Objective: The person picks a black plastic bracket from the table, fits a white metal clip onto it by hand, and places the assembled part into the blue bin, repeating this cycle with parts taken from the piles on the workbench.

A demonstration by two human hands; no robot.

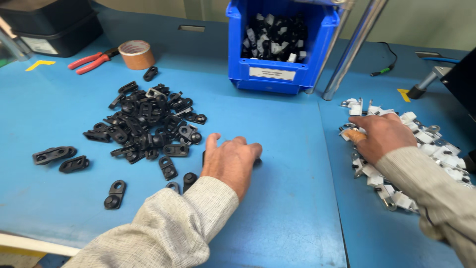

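left hand lies palm down on the blue surface, fingers curled over a black part just right of the black pile; grip itself hidden. right hand covers the white clips, fingers bent, hold unclear. best pinch 1 piece per hand, not a clump.

Far ahead of me, the blue bin carries a white rectangular label on its front wall — dark print. Far left, the black box bears a pale label — also rectangular.
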